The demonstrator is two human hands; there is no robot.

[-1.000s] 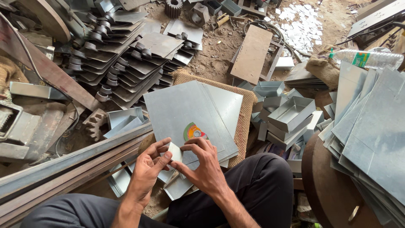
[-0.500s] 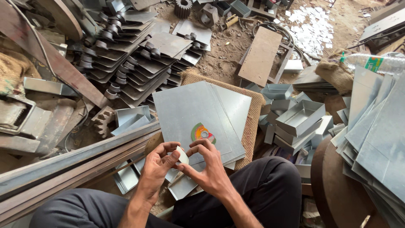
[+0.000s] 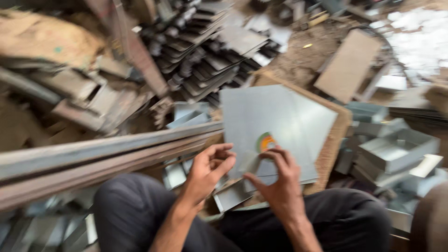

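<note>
The picture is smeared by camera motion. My left hand (image 3: 211, 170) and my right hand (image 3: 276, 186) meet above my lap, and together they pinch a small pale piece of sheet metal (image 3: 249, 164). Behind it lies a stack of flat grey metal sheets (image 3: 275, 112) with a round coloured sticker (image 3: 266, 141), resting on a brown board (image 3: 333, 140). My right fingertips reach up beside that sticker. A small folded metal tray (image 3: 231, 196) lies just under my hands.
A long metal rail (image 3: 93, 158) crosses on the left above my knee. Stacks of cut dark metal parts (image 3: 205, 56) stand behind. Folded metal boxes (image 3: 396, 149) pile at the right, and a flat board (image 3: 347, 65) lies on the dirt floor.
The camera has swung left and closer, so everything has shifted right and blurred. My hands stay together on the small piece at the near edge of the sheets.
</note>
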